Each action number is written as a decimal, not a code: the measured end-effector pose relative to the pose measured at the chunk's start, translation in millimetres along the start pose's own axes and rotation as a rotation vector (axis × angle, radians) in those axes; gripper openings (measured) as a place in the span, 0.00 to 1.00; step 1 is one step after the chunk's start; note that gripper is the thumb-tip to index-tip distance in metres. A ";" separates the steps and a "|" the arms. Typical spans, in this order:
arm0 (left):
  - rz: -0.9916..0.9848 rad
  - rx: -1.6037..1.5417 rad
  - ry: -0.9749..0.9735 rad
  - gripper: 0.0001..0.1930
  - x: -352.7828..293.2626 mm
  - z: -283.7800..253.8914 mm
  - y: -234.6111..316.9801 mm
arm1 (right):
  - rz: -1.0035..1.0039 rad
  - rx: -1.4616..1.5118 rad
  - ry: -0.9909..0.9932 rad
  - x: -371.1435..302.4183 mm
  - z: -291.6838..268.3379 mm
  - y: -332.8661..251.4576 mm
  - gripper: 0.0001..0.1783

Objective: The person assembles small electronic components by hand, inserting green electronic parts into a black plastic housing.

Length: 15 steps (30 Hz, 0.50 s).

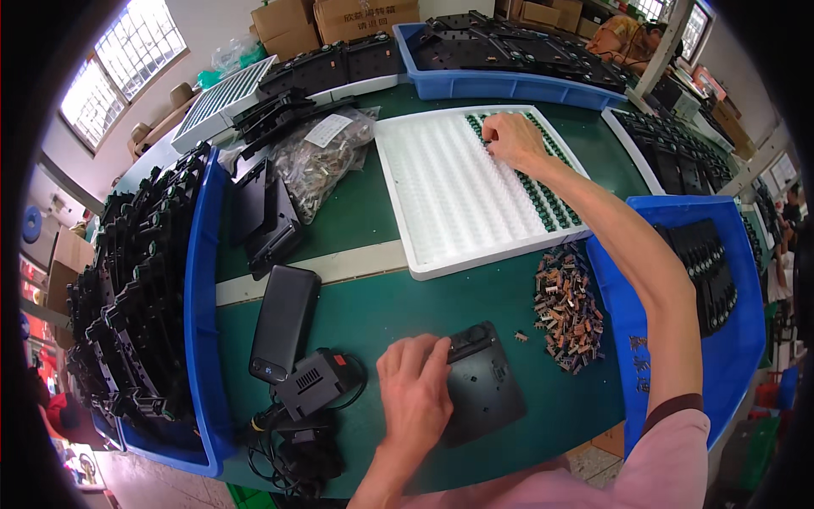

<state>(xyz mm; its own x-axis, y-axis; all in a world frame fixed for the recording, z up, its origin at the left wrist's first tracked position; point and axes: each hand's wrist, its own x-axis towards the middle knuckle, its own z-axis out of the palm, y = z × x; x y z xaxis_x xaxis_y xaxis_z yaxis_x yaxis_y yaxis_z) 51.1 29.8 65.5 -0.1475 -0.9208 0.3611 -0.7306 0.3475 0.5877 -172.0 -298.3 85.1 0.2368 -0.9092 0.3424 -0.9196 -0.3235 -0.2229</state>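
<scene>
My left hand point(415, 386) rests on a flat black plastic part point(483, 386) lying on the green table near the front edge, fingers pressing its top left corner. My right hand point(513, 140) reaches far forward to the white grid tray point(441, 199), fingertips pinched among the small green parts point(551, 199) set in rows along the tray's right side. Whether a part is between the fingers is hidden. A pile of small brown and grey components point(568, 310) lies just right of the black part.
Blue bins of black plastic parts stand at the left point(199, 339), back point(500, 85) and right point(738, 339). A black rectangular device point(284, 322), a small black unit with cable point(318, 386), a clear bag of metal pieces point(326, 157) and another white tray point(632, 148) surround the work spot.
</scene>
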 end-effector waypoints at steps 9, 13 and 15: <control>-0.015 0.017 0.012 0.22 1.6 -1.6 5.0 | -0.147 -0.054 -0.051 13.7 -6.0 2.6 0.05; -0.012 0.007 0.008 0.22 0.3 -3.7 6.6 | -0.124 0.126 -0.182 20.8 -14.0 15.9 0.09; -0.002 0.010 0.018 0.22 0.2 -0.9 4.5 | -0.062 0.304 -0.140 19.7 -17.5 22.9 0.09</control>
<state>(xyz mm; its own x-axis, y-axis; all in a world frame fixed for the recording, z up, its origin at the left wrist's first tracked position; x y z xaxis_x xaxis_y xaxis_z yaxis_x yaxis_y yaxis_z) 48.4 31.4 68.8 -0.1344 -0.9181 0.3729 -0.7378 0.3440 0.5808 -193.9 -319.1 102.7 0.3496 -0.9057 0.2398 -0.7716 -0.4235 -0.4746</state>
